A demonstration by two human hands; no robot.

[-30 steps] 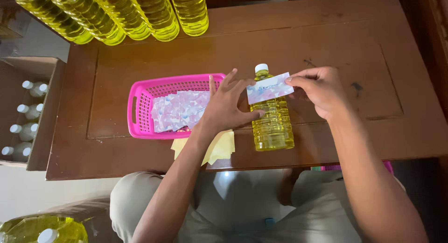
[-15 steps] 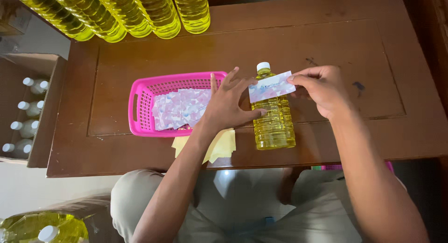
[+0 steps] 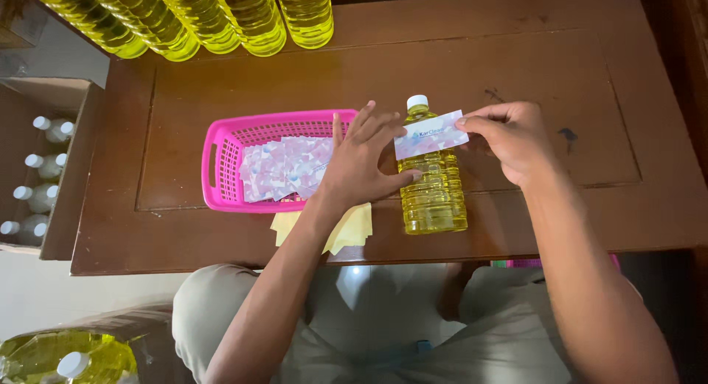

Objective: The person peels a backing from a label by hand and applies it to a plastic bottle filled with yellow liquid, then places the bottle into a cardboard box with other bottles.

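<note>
Label [image 3: 431, 134] lies across the bottle [image 3: 433, 185], pinched at its end by right hand [image 3: 512, 140] fingertips; left hand [image 3: 363, 163], fingers spread flat, steadies the bottle's side.

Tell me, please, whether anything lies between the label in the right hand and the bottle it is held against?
Nothing visible does. The right hand holds the label flat against the upper part of the yellow bottle, while the left hand steadies the bottle from the side, clear of the label.
</note>
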